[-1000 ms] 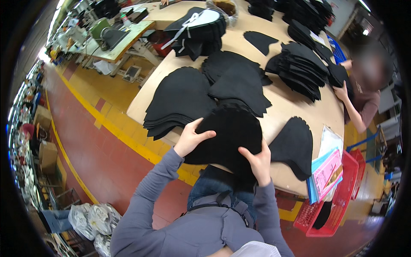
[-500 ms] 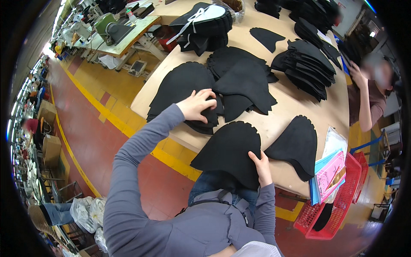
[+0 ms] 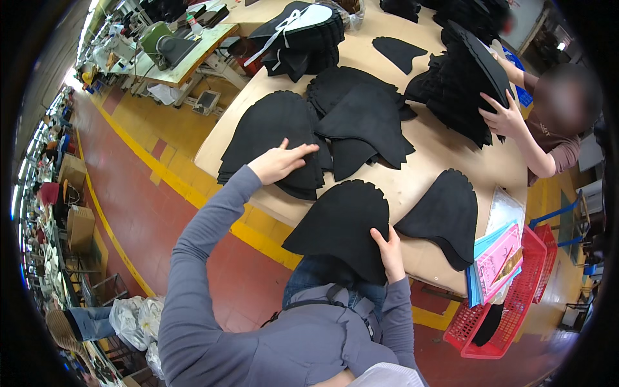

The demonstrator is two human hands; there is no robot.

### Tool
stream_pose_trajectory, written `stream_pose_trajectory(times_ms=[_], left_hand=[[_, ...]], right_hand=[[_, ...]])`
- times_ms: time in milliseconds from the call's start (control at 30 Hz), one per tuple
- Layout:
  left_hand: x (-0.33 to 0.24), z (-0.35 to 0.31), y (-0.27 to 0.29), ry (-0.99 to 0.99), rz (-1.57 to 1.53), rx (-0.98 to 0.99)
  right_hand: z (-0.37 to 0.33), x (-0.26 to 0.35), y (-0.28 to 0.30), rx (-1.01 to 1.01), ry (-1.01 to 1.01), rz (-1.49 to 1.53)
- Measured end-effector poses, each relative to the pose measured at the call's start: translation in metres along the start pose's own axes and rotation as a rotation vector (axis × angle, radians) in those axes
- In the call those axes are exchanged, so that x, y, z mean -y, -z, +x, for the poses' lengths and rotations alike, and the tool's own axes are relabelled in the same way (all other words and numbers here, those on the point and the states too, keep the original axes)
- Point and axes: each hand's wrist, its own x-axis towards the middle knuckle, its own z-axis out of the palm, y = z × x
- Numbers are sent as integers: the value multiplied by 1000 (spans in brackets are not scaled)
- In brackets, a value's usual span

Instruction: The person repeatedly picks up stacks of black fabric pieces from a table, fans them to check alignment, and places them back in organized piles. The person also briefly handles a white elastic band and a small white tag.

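My left hand (image 3: 281,162) lies palm down on the near edge of a stack of black bell-shaped cut pieces (image 3: 267,126), its fingers stretched out. With its thumb on top, my right hand (image 3: 389,253) grips the right edge of a black cut piece (image 3: 342,222), which overhangs the table's front edge toward my lap. Whether it is one layer or several I cannot tell. To the right lies a small pile of similar black pieces (image 3: 442,219). Beyond my hands, more black pieces (image 3: 367,122) overlap in a loose heap.
Across the table (image 3: 416,158), a co-worker's hand (image 3: 503,115) holds up black pieces at a tall stack (image 3: 451,90). A stack tied with white ribbon (image 3: 306,32) stands at the back left. Papers (image 3: 496,264) and a red basket (image 3: 516,316) are at the right corner.
My left hand's fingers have straightened and it has shifted slightly left on the stack. My right hand keeps its hold. The co-worker has leaned in and lifted pieces at the tall stack.
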Motion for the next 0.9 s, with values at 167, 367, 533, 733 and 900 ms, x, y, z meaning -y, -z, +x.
stream_pose_trajectory(times_ms=[167,367,533,733,900], left_hand=[[-51,-24,7,57,-471,-783],[-171,-66,-79,-185,-591,-67],[-144,-61,-83,-162,-449,-165],[-82,-59,-54,305,-1135,-355],[-103,-53,-32,-35,-903,-446]], right_hand=[[-37,48,-8,-412,559,-747],[-39,78,-12,265,-249,608],[-19,42,-4,89,-130,299],[-38,98,-1,310,514,-287],[-40,140,-4,106,593,-435]])
